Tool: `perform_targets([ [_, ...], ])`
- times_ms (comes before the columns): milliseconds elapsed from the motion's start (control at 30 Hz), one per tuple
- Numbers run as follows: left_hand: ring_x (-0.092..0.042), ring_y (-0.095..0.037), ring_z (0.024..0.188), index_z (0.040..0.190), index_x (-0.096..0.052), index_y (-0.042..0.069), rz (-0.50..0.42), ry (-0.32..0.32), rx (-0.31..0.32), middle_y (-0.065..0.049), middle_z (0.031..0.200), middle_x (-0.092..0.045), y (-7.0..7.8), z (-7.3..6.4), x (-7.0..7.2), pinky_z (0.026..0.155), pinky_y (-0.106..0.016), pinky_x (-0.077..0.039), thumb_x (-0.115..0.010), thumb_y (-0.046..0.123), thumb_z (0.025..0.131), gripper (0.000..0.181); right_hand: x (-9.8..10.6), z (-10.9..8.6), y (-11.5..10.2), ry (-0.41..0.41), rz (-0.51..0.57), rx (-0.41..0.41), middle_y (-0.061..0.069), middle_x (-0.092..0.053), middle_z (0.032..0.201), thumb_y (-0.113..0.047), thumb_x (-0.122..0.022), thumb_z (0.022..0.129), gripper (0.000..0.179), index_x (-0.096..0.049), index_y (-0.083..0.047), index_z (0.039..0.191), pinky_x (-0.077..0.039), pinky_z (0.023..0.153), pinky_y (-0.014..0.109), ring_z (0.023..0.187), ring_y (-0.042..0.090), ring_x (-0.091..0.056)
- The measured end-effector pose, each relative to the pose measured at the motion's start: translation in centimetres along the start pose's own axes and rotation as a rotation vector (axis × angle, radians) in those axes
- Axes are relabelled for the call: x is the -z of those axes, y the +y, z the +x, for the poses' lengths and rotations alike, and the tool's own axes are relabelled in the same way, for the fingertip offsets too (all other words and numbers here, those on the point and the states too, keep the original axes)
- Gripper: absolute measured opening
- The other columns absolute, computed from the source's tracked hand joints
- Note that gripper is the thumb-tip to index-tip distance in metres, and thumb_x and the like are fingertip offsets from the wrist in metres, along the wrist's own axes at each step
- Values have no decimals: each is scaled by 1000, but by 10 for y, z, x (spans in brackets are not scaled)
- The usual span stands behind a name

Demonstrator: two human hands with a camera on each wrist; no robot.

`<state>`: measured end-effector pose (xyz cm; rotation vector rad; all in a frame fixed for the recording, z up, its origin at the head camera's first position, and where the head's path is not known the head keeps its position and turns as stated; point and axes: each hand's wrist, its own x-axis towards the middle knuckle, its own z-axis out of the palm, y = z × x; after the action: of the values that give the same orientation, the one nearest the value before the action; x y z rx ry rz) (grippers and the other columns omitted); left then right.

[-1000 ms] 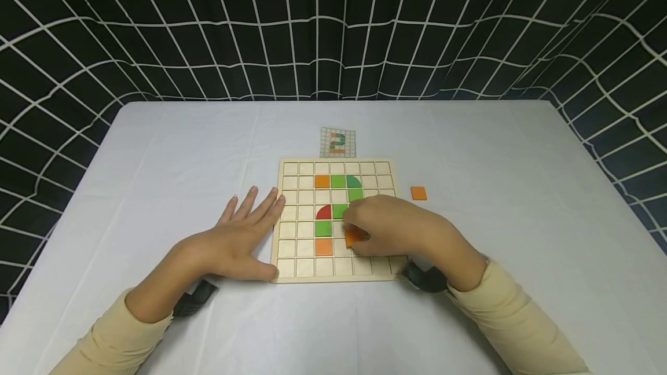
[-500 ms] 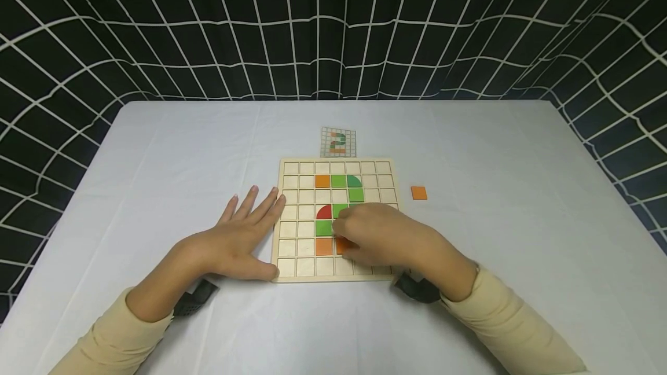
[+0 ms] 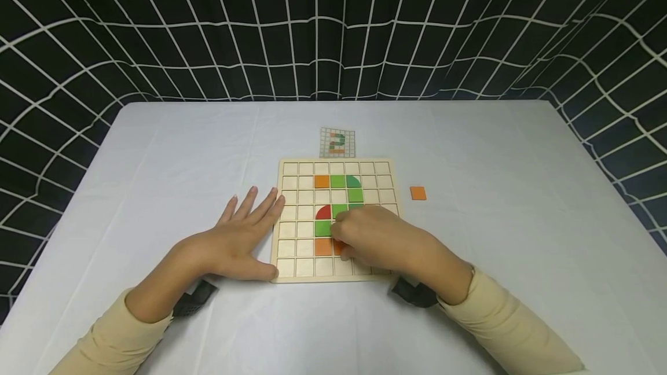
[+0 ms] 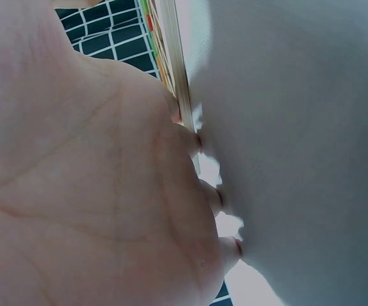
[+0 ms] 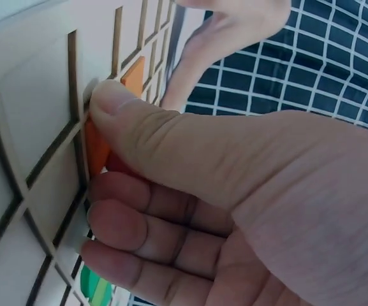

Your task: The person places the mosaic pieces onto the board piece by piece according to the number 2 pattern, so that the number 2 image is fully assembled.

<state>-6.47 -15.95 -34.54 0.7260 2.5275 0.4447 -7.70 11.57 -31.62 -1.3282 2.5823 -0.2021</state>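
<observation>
My right hand [image 3: 383,239] pinches an orange square tile [image 5: 97,146] with thumb and fingers, low in a cell of the wooden grid board [image 3: 297,247]. In the head view that cell lies just right of another orange tile [image 3: 323,247]. Fingers spread, my left hand [image 3: 234,247] rests against the board's left edge and holds nothing. Set in cells above are a green tile [image 3: 322,228], a red quarter-round [image 3: 324,212], a green quarter-round [image 3: 353,182], an orange tile [image 3: 322,182] and several green squares. My right hand hides part of the board's lower right.
A loose orange tile [image 3: 418,193] lies on the white cloth to the right of the board. Beyond the far edge is a small grid card [image 3: 337,142] with a coloured figure. A black curtain [image 3: 333,28] with white lines stands behind the table.
My right hand has moved left and slightly nearer with the orange tile, bringing it beside the other orange tile in the same row. The left hand has stayed still.
</observation>
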Motion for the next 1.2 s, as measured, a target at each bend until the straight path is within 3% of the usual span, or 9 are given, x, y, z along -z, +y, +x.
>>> perform_targets([
  [167,18,-36,149,162,-3,10,-8,5,-7,-6,167,8,0,-1,1,115,-62,10,-70,50,78,115,13,-7,11,-86,133,3,-10,-48,68,-9,-76,87,25,-61,-16,68,-42,62,25,64,10,-45],
  [233,19,-36,149,162,-3,10,-9,2,-5,-6,167,8,0,-1,1,115,-62,10,-69,50,78,115,21,-12,22,-130,205,-37,-9,-50,69,-10,-74,89,27,-62,-18,67,-42,63,27,66,10,-45],
  [333,19,-36,149,162,-2,10,-9,0,-2,-6,167,8,1,-1,2,115,-62,10,-69,50,78,115,34,-23,43,-144,235,-161,-7,-53,71,-12,-74,89,25,-63,-19,68,-43,67,31,69,13,-47],
  [500,19,-36,149,162,-3,9,-13,1,-1,-6,167,8,1,0,2,115,-62,10,-69,49,77,115,44,-38,76,-110,163,-461,2,-51,76,-1,-66,85,17,-59,-13,75,-41,66,36,72,20,-47],
  [567,18,-36,149,162,-4,9,-12,3,-1,-7,167,7,1,0,2,115,-62,10,-69,50,77,115,42,-41,86,-115,137,-527,4,-50,77,3,-62,83,15,-57,-11,77,-40,67,37,74,22,-46],
  [700,18,-37,149,162,-4,9,-10,7,-6,-7,167,7,0,-1,0,115,-62,10,-70,50,77,115,35,-40,100,-121,114,-553,6,-51,79,4,-60,86,13,-57,-8,83,-41,69,39,76,25,-47],
  [800,18,-37,149,162,-3,9,-10,6,-7,-7,167,8,0,-1,0,114,-62,10,-70,50,77,115,32,-39,105,-98,120,-548,7,-50,76,7,-57,86,16,-55,-8,79,-40,67,39,73,25,-47],
  [967,18,-36,149,162,-3,9,-15,6,-4,-7,167,8,1,-2,1,114,-62,10,-70,50,77,115,30,-37,106,-82,133,-561,6,-47,71,9,-57,84,21,-52,-9,74,-39,62,37,69,24,-46],
  [1200,19,-36,149,162,-3,9,-19,3,-6,-7,167,7,1,-1,1,114,-62,11,-70,50,77,115,28,-36,105,-110,131,-595,8,-52,77,10,-56,89,17,-59,-6,83,-42,66,38,73,25,-49],
])
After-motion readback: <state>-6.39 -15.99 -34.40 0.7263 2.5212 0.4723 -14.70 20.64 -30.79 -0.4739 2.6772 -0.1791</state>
